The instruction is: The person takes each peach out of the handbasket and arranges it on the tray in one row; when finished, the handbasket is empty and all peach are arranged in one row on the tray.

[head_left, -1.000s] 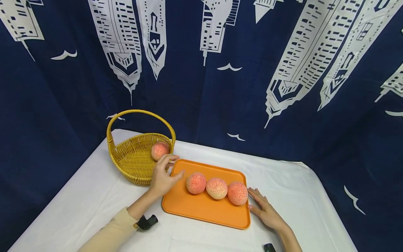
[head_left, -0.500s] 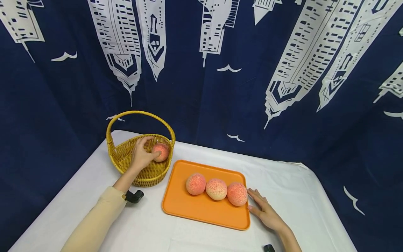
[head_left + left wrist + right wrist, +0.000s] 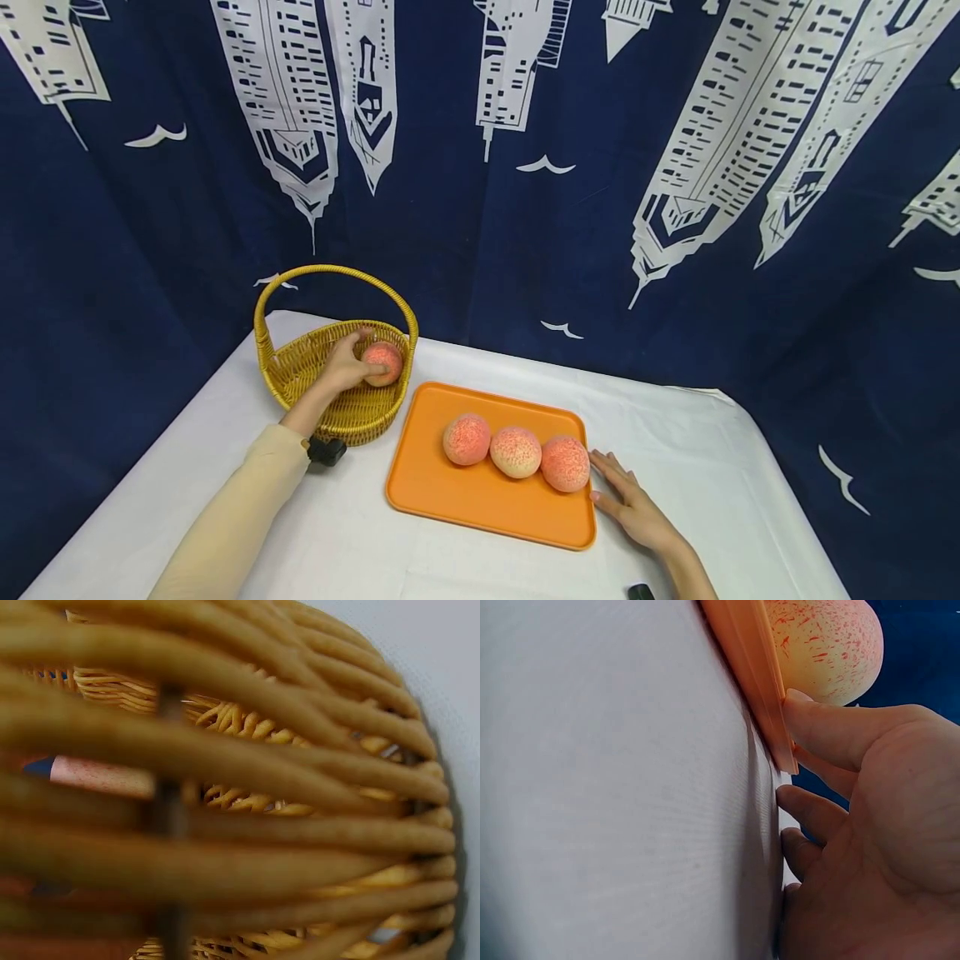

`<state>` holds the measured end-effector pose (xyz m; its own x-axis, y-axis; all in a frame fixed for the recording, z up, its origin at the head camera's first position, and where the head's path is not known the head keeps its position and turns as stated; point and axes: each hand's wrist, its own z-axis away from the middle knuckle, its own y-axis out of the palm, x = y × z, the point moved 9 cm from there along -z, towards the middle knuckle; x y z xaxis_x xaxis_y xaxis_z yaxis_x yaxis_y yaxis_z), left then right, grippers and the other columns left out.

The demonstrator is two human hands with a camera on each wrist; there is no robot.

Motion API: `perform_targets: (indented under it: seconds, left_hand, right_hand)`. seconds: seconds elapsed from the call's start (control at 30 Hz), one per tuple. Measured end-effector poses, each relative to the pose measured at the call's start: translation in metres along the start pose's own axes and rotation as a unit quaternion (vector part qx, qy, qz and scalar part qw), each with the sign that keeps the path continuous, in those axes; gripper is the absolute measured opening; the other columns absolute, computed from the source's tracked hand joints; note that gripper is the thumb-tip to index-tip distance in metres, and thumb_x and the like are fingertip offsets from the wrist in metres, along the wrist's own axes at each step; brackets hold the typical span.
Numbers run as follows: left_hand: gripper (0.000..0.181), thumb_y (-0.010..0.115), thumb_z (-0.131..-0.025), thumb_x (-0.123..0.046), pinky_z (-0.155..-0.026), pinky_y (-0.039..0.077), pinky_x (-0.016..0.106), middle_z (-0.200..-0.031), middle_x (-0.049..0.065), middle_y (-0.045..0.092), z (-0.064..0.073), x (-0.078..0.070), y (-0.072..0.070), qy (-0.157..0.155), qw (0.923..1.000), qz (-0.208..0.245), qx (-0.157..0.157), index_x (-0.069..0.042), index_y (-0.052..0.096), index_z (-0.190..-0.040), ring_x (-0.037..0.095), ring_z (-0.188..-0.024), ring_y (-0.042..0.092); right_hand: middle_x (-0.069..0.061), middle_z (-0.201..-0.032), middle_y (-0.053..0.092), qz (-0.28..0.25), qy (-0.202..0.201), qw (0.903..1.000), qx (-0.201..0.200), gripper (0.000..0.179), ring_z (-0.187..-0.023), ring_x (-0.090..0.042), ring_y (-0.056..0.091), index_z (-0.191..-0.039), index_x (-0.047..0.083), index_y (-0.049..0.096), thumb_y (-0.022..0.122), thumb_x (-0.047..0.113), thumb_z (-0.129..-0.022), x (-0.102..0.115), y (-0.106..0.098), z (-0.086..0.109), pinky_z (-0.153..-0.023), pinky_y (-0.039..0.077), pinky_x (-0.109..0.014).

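Observation:
My left hand [image 3: 342, 368] reaches into the yellow wicker basket [image 3: 362, 432] and holds a pink peach [image 3: 386, 365] at its right side, thumb across the near face and fingers behind. Wicker strands [image 3: 247, 761] fill the left wrist view and hide most of that hand. To the right lies an orange tray [image 3: 487, 510] bearing three peaches in a row: a left one [image 3: 467, 439], a paler middle one [image 3: 515, 452] and a right one [image 3: 566, 464]. My right hand [image 3: 639, 510], fingers extended, touches the tray's right edge [image 3: 761, 690] beside the right peach.
The basket's tall arched handle [image 3: 333, 268] rises above the left hand. A white cloth [image 3: 720, 467] covers the table. Behind it hangs a dark blue curtain [image 3: 450, 250] with white building prints. A black wrist device [image 3: 327, 452] sits at the left cuff.
My left hand has moved left from between tray and basket into the basket, and its thumb and fingers have come round the peach there. The right hand stays still.

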<state>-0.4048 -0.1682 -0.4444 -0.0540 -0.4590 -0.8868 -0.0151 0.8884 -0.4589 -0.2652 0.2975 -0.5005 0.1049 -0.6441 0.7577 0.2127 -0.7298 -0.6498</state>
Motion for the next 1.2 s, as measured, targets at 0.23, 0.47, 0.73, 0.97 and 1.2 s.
perform_targets:
  seconds: [0.23,0.47,0.73,0.97,1.2]
  left_hand:
    - [0.074,0.075,-0.081,-0.009,-0.083,0.050,0.038,-0.142,0.026,0.044,-0.002,0.002,0.008,-0.015,0.9997,-0.002,0.019,-0.002,0.039,-0.146,0.039,-0.112,0.054]
    - [0.071,0.075,-0.080,-0.005,-0.102,0.045,0.051,-0.139,0.029,0.047,-0.003,0.001,0.013,-0.017,0.9994,0.006,0.028,0.002,0.041,-0.143,0.044,-0.123,0.050]
    - [0.068,0.077,-0.079,-0.005,-0.096,0.048,0.050,-0.135,0.027,0.049,-0.001,0.001,0.011,-0.007,0.9998,-0.009,0.013,0.000,0.045,-0.139,0.043,-0.118,0.053]
    - [0.066,0.076,-0.079,-0.005,-0.095,0.049,0.051,-0.134,0.027,0.050,0.005,0.000,0.004,-0.002,1.0000,-0.004,-0.009,0.000,0.047,-0.137,0.043,-0.116,0.054]
    - [0.069,0.078,-0.077,-0.007,-0.093,0.050,0.049,-0.134,0.025,0.051,0.010,-0.008,-0.002,0.016,0.9997,-0.007,-0.018,0.000,0.047,-0.138,0.040,-0.114,0.055]
  right_hand:
    - [-0.023,-0.158,0.026,-0.005,0.003,1.0000,-0.001,0.063,-0.148,-0.046,0.003,-0.148,0.009,0.042,0.065,0.024,-0.092,-0.003,-0.001,0.001,-0.115,-0.006,-0.066]
    - [-0.023,-0.158,0.025,-0.004,0.003,1.0000,-0.002,0.063,-0.148,-0.046,0.002,-0.148,0.009,0.042,0.065,0.024,-0.092,-0.003,-0.002,0.002,-0.115,-0.006,-0.066]
    - [-0.022,-0.158,0.025,-0.002,0.005,1.0000,-0.001,0.063,-0.149,-0.045,0.002,-0.148,0.009,0.041,0.065,0.025,-0.092,-0.002,-0.001,0.002,-0.115,-0.006,-0.066]
    - [-0.023,-0.158,0.027,0.003,-0.004,1.0000,-0.001,0.062,-0.148,-0.046,0.003,-0.148,0.009,0.042,0.064,0.026,-0.093,0.000,0.000,0.002,-0.115,-0.006,-0.067]
    - [-0.023,-0.158,0.026,0.005,-0.008,1.0000,-0.001,0.063,-0.148,-0.046,0.003,-0.148,0.009,0.042,0.063,0.028,-0.093,0.001,0.000,0.001,-0.115,-0.005,-0.067]
